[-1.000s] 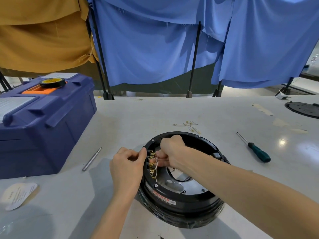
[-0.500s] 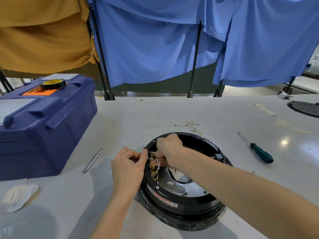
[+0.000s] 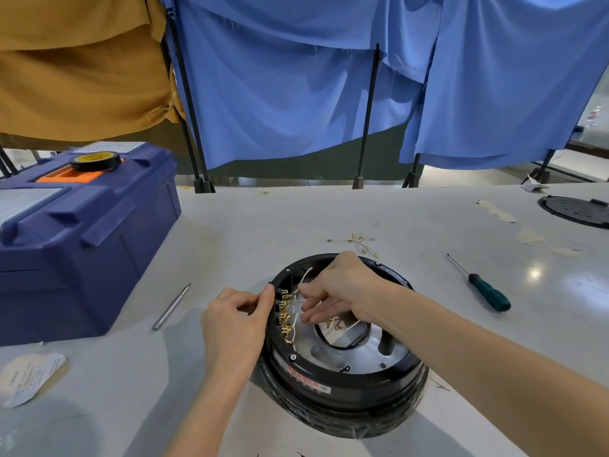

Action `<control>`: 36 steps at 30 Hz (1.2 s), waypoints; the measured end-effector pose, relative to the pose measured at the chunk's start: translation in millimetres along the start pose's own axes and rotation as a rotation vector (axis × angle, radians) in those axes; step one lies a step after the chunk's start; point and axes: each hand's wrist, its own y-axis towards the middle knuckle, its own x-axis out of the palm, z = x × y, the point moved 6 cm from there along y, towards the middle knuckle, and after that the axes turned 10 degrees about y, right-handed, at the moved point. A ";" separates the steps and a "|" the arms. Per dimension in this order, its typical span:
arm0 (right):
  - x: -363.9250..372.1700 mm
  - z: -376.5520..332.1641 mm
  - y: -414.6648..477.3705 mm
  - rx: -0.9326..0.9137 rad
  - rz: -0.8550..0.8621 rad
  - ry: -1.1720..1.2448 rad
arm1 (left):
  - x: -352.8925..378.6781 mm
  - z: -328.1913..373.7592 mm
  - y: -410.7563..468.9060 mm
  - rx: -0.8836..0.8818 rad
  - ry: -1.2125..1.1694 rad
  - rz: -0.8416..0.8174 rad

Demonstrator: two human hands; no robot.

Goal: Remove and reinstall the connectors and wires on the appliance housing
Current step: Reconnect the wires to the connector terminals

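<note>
Housing (image 3: 342, 384) rim at nine o'clock stays pinched in my left grip (image 3: 235, 321); my right grip (image 3: 342, 285) has uncurled over the wires (image 3: 304, 275), maybe holding one, I cannot tell; reconnecting seems unfinished.

the left hand (image 3: 237, 319) is knuckles-up with fingers curled under, its thumb stretched forward and the tip pressed to the housing rim (image 3: 284, 274). just to its right, the right hand (image 3: 342, 288) lies palm-down, fingers (image 3: 308, 317) nearly straight and spread, pointing back at the left thumb. both forearms are bare.
</note>
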 end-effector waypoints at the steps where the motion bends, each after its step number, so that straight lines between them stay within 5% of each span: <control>1: -0.5 0.0 -3.0 -0.011 -0.013 -0.030 | -0.6 -0.5 -1.3 -0.005 -0.017 -0.002; 6: 8.9 7.7 -6.1 0.006 -0.088 -0.116 | -5.5 0.7 -8.0 -0.009 -0.036 0.024; 15: 19.6 27.5 0.5 0.213 -0.159 0.240 | -8.5 -1.7 -10.7 -0.019 -0.063 0.088; 23: 19.0 38.5 5.7 0.112 0.055 0.413 | -8.4 -0.6 -10.7 -0.013 -0.034 0.105; 36: 22.8 39.0 2.8 0.155 0.121 0.395 | -5.4 -0.3 -15.6 -0.033 -0.061 0.115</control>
